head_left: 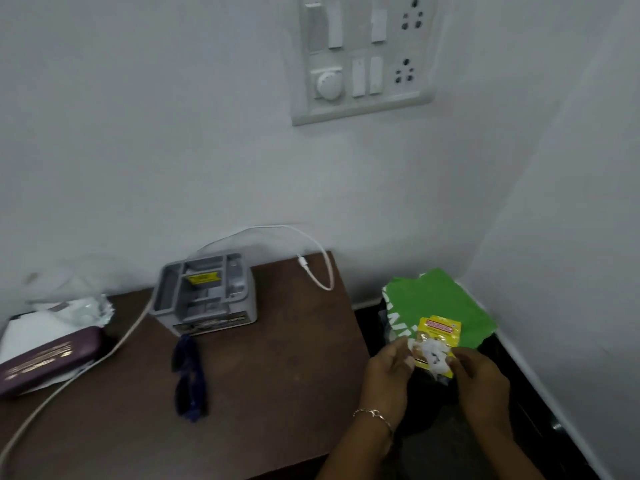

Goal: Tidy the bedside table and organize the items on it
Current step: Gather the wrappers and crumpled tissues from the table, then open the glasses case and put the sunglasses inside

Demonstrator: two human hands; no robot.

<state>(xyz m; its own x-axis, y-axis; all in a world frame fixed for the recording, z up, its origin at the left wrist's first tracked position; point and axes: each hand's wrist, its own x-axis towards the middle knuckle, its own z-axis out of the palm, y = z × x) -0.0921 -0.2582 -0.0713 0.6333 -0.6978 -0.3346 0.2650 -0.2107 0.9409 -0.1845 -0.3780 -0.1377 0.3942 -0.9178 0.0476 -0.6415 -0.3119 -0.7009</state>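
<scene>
Both my hands are off the right edge of the brown bedside table, over a dark bin. My left hand and my right hand together hold a yellow wrapper with crumpled white paper bunched on it. On the table stand a grey plastic organizer, dark blue glasses, a maroon case on white papers, and a crumpled white wrapper.
A white cable loops at the table's back edge, and a thicker one runs to the front left. A green bag lies in the bin by the corner. A switch panel is on the wall.
</scene>
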